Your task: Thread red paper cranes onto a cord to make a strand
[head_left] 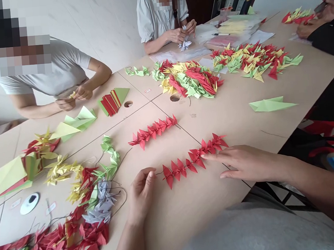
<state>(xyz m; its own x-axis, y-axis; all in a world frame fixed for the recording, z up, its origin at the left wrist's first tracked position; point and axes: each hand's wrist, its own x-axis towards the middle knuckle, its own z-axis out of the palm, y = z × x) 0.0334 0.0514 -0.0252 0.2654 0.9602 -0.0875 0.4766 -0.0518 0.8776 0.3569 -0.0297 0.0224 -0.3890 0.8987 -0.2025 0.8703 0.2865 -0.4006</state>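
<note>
A string of red folded paper cranes (pixel 180 169) lies across the table in front of me. My left hand (pixel 143 190) is closed at its left end, thumb and forefinger pinching the dark thread (pixel 159 173). My right hand (pixel 245 163) rests palm down near the other end, fingers stretched out and fingertips touching the cranes. Just beyond lies a shorter red crane string (pixel 154 131), apart from both hands. Left of my left hand, a grey crane bunch (pixel 100 203) and a green crane string (pixel 110 162) lie among loose dark threads.
Red crane strings (pixel 61 245) and yellow cranes (pixel 62 170) cover the near left. Large piles of mixed cranes (pixel 194 80) lie at the back. Folded green paper (pixel 271 104) sits at right. A white thread spool (pixel 30 203) stands left. Several people work around the table (pixel 208 210).
</note>
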